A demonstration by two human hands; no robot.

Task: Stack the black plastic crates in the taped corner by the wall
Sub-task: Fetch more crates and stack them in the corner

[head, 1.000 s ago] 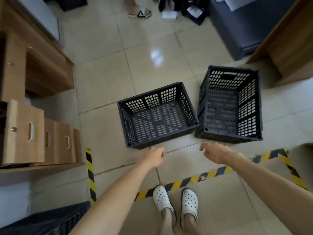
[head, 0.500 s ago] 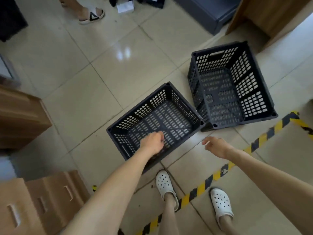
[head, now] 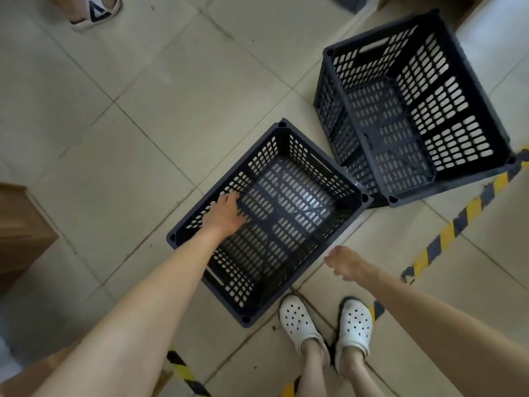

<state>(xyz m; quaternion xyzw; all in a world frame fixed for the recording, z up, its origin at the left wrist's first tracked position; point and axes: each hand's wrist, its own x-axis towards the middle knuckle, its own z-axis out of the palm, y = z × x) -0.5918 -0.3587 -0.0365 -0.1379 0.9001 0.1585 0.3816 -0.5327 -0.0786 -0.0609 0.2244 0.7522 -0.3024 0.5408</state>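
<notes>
1. The near crate (head: 286, 213), black and slotted, sits upright on the tiled floor (head: 143, 124), its open top facing the camera.
2. The left hand (head: 226, 213) reaches down inside the near crate, close to its left long wall; the fingers look loosely spread, and whether they touch that wall or the crate's bottom cannot be told.
3. The right hand (head: 347, 263) hangs in the air just outside the near crate's right wall, fingers relaxed and holding nothing, apart from the rim.
4. A second crate (head: 458, 110), of the same black plastic, stands beyond and to the right of the near crate; their corners meet or nearly meet, and it looks tilted towards the viewer.
5. Yellow-and-black tape (head: 458, 224) runs across the floor to the right of the near crate, passing just by the second crate's near corner, and more of it shows below the near crate, at the bottom edge.
6. Two white clogs (head: 300, 322) stand just below the near crate's lowest corner, the right one on the tape line.
7. A wooden cabinet (head: 20, 233) stands well to the left of the near crate.
8. A sandalled foot (head: 94, 10) of another person is far beyond the near crate, at the top left.
</notes>
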